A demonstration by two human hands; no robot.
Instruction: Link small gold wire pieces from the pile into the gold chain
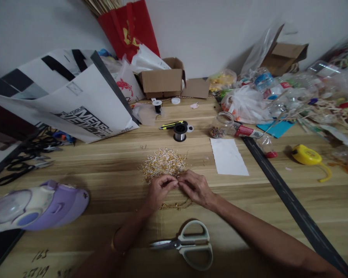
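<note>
My left hand [161,189] and my right hand [197,188] meet at the fingertips, both closed in a pinch. Whatever lies between the fingers is too small to make out. Just beyond them is a heap of gold and silver beaded pieces [164,163], which the hands partly cover at its near edge. A gold chain [176,205] lies on the wooden table [118,166] below the fingers. Closer to me rest scissors with pale handles [195,244], their blades pointing left.
Behind the heap stand a spool of silver wire [180,132] and a yellow-black cutter knife [169,125]. White paper [229,156], a jar of beads [222,124] and a yellow tape measure [306,155] lie rightward. Leftward are a purple water bottle [58,204], pliers [23,166] and a paper bag [84,104].
</note>
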